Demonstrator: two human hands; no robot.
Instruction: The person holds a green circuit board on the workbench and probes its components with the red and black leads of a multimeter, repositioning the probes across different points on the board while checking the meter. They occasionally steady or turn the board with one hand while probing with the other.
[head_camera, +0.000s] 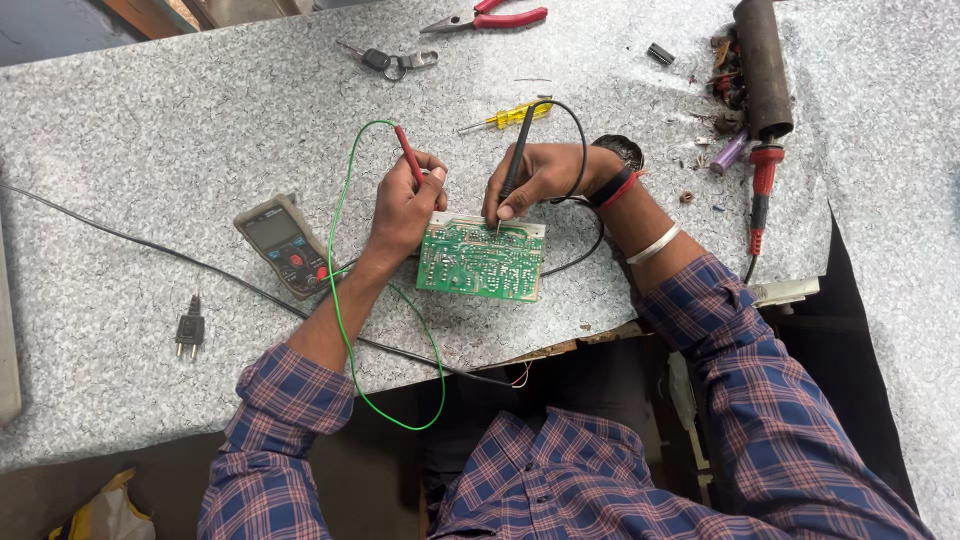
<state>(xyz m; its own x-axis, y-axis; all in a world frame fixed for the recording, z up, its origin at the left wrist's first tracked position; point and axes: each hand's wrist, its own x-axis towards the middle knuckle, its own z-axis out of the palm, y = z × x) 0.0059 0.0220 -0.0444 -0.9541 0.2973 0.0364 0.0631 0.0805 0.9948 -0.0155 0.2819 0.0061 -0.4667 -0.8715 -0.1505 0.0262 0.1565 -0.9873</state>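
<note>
A green circuit board (480, 262) lies solder side up on the speckled grey table (150, 130). My left hand (403, 205) grips a red test probe (407, 152) by the board's left top corner; its green lead (340, 250) loops down off the table edge. My right hand (535, 180) holds a black test probe (517, 160) like a pen, tip pressed on the board's upper edge. Its black lead (585, 150) arcs round my wrist. A grey multimeter (283, 243) lies to the left of my left forearm.
Red-handled pliers (492, 18) and keys (392, 61) lie at the far edge. A yellow screwdriver (508, 117) sits behind my hands. A soldering iron with red handle (763, 185), a rusty tube (763, 65) and scraps are at right. A black plug (189, 329) and cable (120, 238) lie left.
</note>
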